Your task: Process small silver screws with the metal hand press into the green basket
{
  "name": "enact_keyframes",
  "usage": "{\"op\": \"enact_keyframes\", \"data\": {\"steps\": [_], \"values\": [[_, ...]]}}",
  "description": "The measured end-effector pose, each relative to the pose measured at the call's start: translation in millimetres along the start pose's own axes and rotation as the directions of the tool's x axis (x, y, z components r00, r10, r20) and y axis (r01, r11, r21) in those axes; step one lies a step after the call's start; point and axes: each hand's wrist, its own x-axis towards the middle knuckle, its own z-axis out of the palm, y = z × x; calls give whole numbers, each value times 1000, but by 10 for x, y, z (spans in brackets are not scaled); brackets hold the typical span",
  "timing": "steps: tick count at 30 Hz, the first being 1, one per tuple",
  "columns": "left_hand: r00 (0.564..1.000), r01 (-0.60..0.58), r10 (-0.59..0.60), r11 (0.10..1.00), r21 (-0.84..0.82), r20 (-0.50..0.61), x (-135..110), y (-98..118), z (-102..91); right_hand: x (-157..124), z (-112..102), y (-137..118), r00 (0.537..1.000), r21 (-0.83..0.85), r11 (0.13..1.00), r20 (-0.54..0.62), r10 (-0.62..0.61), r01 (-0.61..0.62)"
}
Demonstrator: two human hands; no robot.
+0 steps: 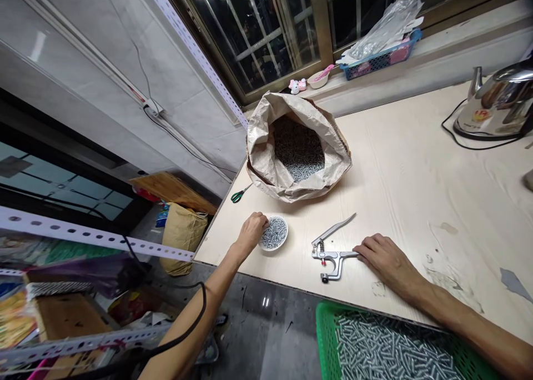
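The left hand [252,231] was curled with its fingers bunched together, the tips dipping over the nine o'clock edge of a small white bowl [272,249] filled with tiny metal pieces; whether it pinched any of them could not be told. The right hand [385,258] lay palm down on the table [416,174], fingers loosely side by side and not closed round anything, its fingertips touching the end of the lower handle of a metal hand press [331,256]. That tool lay flat at nine o'clock from the right hand and at three o'clock from the bowl, well apart from the bowl, its upper lever angled up towards two o'clock. At twelve o'clock from the bowl stood an open paper sack [266,163], rolled down at the mouth and holding many more metal pieces. Green-handled scissors [239,195] lay near the table's edge, at eight o'clock from the sack. At six o'clock from the right hand, below the table's near edge, a green basket [322,330] held short metal tubes. Far off at two o'clock sat a steel kettle [495,105] with its black cord.
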Motion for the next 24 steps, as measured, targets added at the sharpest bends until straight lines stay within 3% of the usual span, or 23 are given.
{"op": "enact_keyframes", "data": {"steps": [7,10,12,15,19,21,24], "values": [[996,48,-52,997,-63,-68,-11,-1,17,7,6,3,1000,-22,1000,-1,-7,7],[977,54,-97,974,-220,-190,-83,60,-23,11,7,4,1000,-24,1000,-6,-7,7],[958,59,-164,916,-396,-237,-169,219,-31,13,8,6,1000,-29,1000,-16,-13,12],[966,62,-212,743,-667,-146,-334,614,50,19,3,12,1000,-44,999,0,-11,11],[970,213,-204,471,-856,129,-514,1120,287,24,-17,28,999,-93,995,31,-18,21],[960,260,-203,410,-874,191,-561,1257,400,25,-39,31,999,-136,990,23,-43,46],[968,225,-205,438,-870,147,-612,1328,509,28,-90,15,997,-204,976,-9,-78,75]]}}
